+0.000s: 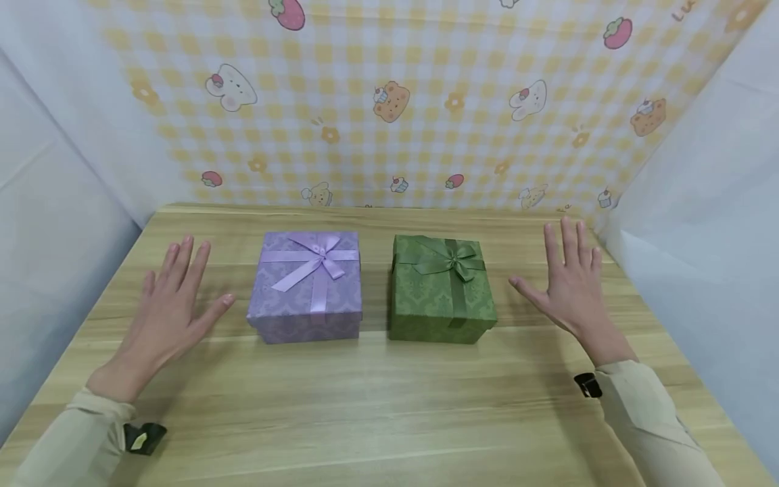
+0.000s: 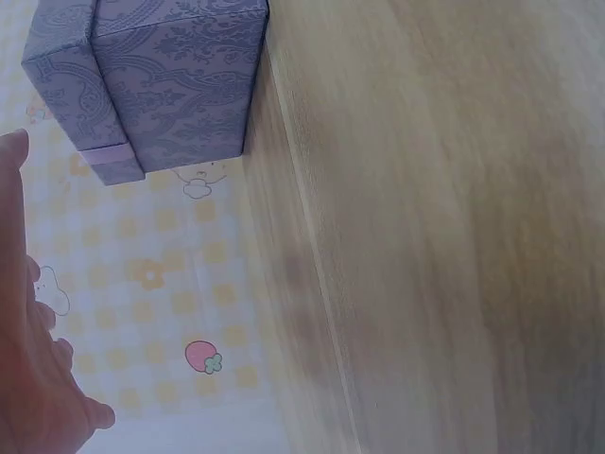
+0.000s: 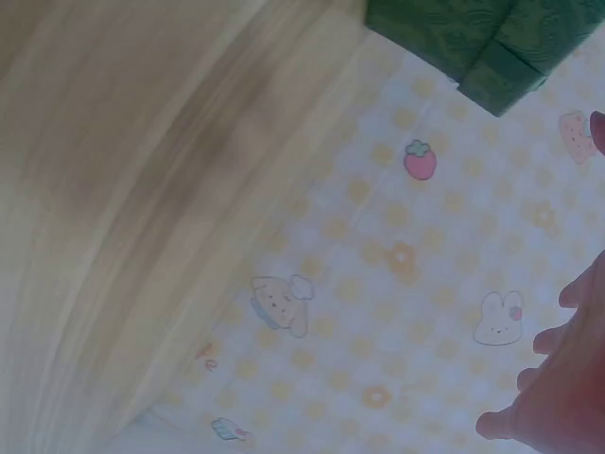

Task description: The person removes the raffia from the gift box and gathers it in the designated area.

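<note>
Purple box (image 1: 298, 301) and green box (image 1: 429, 297) stand side by side, apart, between a person's two bare hands. The left grip (image 1: 167, 318) is spread, back of the hand up, holding nothing, its thumb pointing towards the purple box without touching it. The right grip (image 1: 569, 291) is likewise spread and bare, its thumb towards the green box. The work seems to be at a ready stage; taking either box would call for moving a hand inward and curling the fingers around its sides, clear of the bow. Both boxes have their lids on, each with a matching ribbon, and sit on a wood-grain surface (image 1: 365, 419). Behind hangs a yellow-and-white checked cloth (image 1: 426, 142) with cartoon animals and strawberries; white sheets (image 1: 55, 182) line both sides.
</note>
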Motion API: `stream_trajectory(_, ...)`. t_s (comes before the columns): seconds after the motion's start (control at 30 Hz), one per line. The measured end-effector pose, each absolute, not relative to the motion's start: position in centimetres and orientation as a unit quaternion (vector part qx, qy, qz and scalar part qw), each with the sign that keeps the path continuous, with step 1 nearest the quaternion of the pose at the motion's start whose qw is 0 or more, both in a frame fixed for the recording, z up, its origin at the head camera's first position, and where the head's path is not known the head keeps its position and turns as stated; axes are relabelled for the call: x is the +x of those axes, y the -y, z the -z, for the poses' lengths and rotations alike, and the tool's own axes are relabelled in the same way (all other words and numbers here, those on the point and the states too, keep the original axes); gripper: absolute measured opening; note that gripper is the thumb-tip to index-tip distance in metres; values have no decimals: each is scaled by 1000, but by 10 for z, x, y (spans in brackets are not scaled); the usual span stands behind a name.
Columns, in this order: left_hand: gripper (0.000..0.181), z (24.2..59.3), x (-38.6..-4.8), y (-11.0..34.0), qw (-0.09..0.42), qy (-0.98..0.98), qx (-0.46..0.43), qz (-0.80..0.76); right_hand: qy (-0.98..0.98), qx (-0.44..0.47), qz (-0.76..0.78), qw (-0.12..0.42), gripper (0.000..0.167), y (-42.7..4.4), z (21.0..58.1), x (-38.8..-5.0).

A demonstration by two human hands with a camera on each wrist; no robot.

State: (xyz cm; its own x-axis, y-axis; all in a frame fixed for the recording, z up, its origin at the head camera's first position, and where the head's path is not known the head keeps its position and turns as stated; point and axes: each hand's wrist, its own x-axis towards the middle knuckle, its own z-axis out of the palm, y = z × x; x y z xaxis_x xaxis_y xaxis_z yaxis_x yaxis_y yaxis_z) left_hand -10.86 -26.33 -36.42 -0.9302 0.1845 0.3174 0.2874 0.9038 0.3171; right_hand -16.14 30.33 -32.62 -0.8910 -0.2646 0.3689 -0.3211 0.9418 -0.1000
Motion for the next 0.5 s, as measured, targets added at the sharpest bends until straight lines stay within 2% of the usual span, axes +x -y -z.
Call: stream_trajectory(0.5,75,361,-101,256,135,943,-136,273,945,209,-169,186,92,-259,308,-149)
